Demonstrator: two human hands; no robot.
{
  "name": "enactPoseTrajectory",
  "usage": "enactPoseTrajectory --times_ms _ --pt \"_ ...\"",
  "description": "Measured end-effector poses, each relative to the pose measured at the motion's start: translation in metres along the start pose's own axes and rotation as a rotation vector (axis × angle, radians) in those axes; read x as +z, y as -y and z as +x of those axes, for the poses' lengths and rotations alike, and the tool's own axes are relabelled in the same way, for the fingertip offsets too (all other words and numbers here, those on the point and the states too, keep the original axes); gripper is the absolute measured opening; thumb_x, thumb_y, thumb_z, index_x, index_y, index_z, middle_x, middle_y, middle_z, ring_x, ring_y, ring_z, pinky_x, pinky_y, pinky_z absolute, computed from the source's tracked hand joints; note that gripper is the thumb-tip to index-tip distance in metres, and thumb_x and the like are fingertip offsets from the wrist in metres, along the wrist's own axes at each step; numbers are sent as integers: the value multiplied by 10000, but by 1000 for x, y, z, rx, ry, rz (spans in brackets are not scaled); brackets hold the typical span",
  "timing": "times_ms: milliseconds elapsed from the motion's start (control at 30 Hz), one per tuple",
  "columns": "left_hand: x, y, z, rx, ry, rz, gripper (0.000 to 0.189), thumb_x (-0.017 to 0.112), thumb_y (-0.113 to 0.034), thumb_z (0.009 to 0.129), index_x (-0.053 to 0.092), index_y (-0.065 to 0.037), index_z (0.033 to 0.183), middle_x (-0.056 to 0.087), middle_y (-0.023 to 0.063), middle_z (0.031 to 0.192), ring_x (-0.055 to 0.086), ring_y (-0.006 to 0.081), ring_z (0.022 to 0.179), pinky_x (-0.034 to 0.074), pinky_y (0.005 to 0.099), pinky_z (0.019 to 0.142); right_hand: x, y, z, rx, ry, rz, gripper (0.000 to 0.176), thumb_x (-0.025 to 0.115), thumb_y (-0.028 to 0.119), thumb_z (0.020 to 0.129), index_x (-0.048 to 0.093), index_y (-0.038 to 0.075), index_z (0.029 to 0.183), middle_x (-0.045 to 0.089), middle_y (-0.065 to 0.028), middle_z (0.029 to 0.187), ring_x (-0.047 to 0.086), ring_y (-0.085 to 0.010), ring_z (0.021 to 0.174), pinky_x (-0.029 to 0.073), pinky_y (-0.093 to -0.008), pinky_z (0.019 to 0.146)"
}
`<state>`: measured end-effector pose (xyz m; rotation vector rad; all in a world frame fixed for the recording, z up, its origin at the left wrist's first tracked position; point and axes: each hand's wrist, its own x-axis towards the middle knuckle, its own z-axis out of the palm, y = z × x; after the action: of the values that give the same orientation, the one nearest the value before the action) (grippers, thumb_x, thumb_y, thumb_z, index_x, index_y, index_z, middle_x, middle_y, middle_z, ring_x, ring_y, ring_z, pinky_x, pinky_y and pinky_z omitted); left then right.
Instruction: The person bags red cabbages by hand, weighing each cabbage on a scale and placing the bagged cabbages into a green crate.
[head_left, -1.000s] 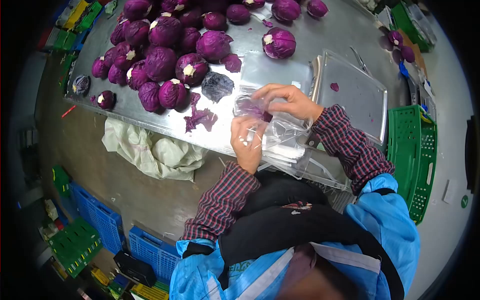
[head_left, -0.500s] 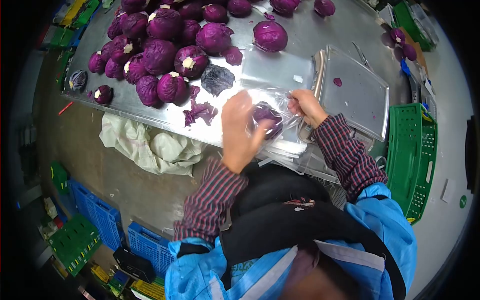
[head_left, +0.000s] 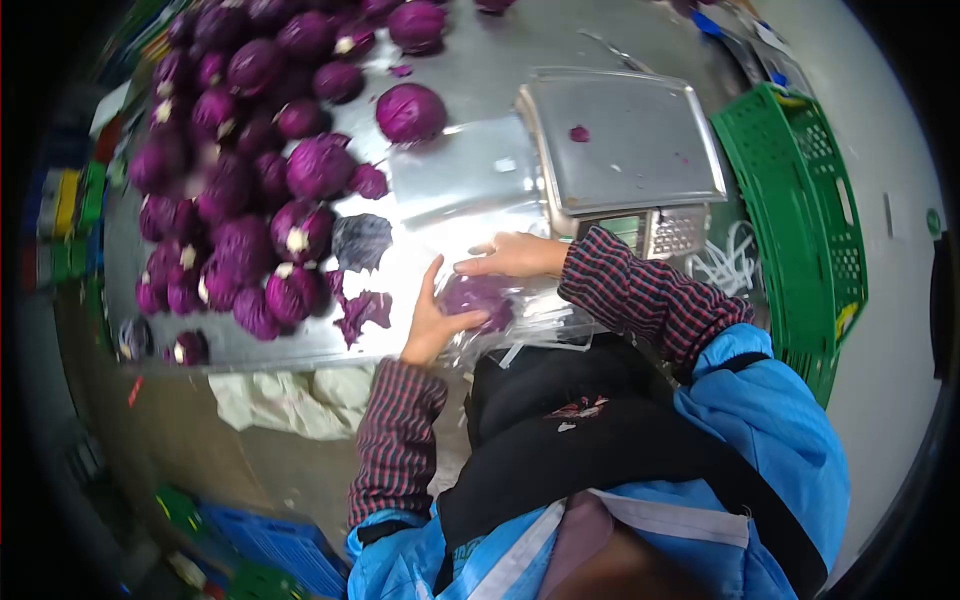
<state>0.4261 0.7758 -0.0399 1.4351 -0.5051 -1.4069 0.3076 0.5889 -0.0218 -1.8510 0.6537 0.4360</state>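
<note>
A purple cabbage (head_left: 478,303) lies inside a clear plastic bag (head_left: 540,312) near the table's front edge. My left hand (head_left: 432,325) grips its left side through the film, thumb across the front and fingers pointing away from me. Just beyond the bagged cabbage, my right hand (head_left: 515,255) reaches in from the right with fingers stretched out, close over the bag's upper part. To the left of my left hand are torn purple leaves (head_left: 362,315) and a dark leaf (head_left: 361,242).
Many purple cabbages (head_left: 240,250) are heaped on the metal table (head_left: 490,60) to the left. A stack of clear bags (head_left: 460,170) lies beside a weighing scale (head_left: 625,140). White strips (head_left: 730,262) and a green crate (head_left: 800,220) are at right.
The view has shifted right. My right hand has let go of the bag's edge and moved in over the cabbage with its fingers straightened. My left hand has settled on the cabbage's left side.
</note>
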Motion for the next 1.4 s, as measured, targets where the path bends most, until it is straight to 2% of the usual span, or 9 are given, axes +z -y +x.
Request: enactPoseTrajectory --times_ms 67,167,233,333,533,767,1067,1267,1400 --pt "8 -34 -8 -16 34 -104 896 764 -24 703 273 -88 1450 494 124 1271 532 213 1131 457 322 955 -33 35 -37 185 133 297 726 526 617 841 572 30 1265 611 -173 1180 608 -255 940 482 -369 827" --pt "26 -85 -1 -130 115 -221 838 765 -119 749 293 -97 1442 445 120 1317 463 218 1210 430 334 988 -70 1 -63 -145 32 510 754 522 609 858 503 22 1330 553 -127 1282 498 -214 1155 394 -345 982" --pt "47 -103 29 3 224 -309 837 751 -126 775 262 -102 1455 422 125 1357 429 233 1251 371 356 1047 -95 -15 -90 -416 -54 614 839 644 540 810 365 40 1423 433 -123 1406 365 -228 1312 297 -362 1088" --pt "95 -132 86 107 393 -266 835 604 -366 913 72 -115 1505 283 149 1475 300 262 1356 256 366 1107 -130 -25 -117 -425 -308 731 901 797 295 747 295 13 1440 459 -125 1374 418 -207 1274 302 -325 1087" --pt "187 -118 166 141 100 304 1011 456 -687 852 53 -19 1496 4 195 1561 -34 329 1447 119 437 1149 -186 -120 -110 -317 -462 750 925 797 293 749 267 -11 1442 438 -137 1393 408 -233 1287 297 -329 1093" --pt "158 -135 118 321 -166 295 747 375 -552 963 169 -64 1490 153 158 1549 126 254 1439 109 437 1154 -223 -205 -165 -311 -662 704 833 624 473 858 234 67 1472 340 -126 1474 334 -226 1343 297 -375 1083" --pt "131 -146 122 352 -41 262 764 385 -561 957 215 -14 1463 226 226 1503 221 371 1394 189 493 1132 -205 -224 -275 -194 -989 735 705 615 430 872 363 62 1419 431 -109 1399 406 -213 1284 355 -344 1031" --pt "134 -124 133 328 59 199 794 365 -606 942 208 -28 1464 236 215 1497 244 367 1383 228 491 1125 -206 -200 -215 -246 -926 691 684 585 403 896 337 54 1429 414 -121 1412 409 -213 1280 354 -348 1031" --pt "155 -102 139 373 195 263 868 445 -643 892 115 -121 1502 112 179 1547 143 367 1417 142 488 1132 -203 -162 -145 -401 -810 794 665 600 351 893 336 60 1429 418 -106 1399 402 -191 1269 331 -351 1053"
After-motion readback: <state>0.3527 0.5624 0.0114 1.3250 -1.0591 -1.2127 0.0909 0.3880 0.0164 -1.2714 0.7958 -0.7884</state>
